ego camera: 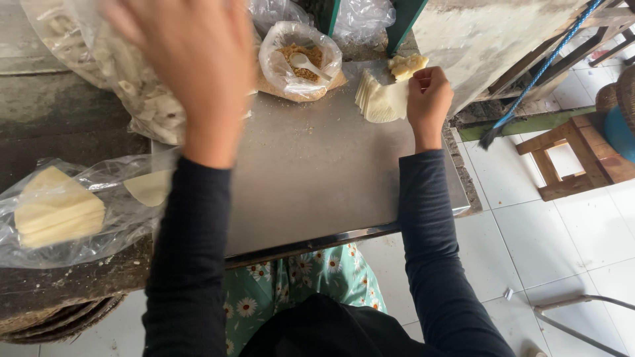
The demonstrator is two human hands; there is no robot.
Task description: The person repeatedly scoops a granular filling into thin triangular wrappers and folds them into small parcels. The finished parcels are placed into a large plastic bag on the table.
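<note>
The right hand [428, 98] was curled into a loose fist, its fingertips pinching the edge of a fanned stack of thin, pale wrappers [380, 99] that lay on the smooth grey metal tabletop [317, 178]. Just beyond the knuckles sat a small lumpy heap of yellowish filling [407, 65]. The left hand [188, 63] was blurred, raised with its back to the camera over a crinkled clear bag of pale folded pieces [135, 99]; whether its fingers gripped anything could not be told. Between the two hands, a plastic-lined bowl of coarse brown crumbs [301, 59] held a white spoon [307, 64]. Near the left forearm, a wrinkled transparent bag [73, 211] enclosed a wedge-shaped stack of cream sheets [56, 208] on the dark rough bench. Far to the right of the right hand stood a low wooden stool [572, 158] on glossy white floor tiles.
</note>
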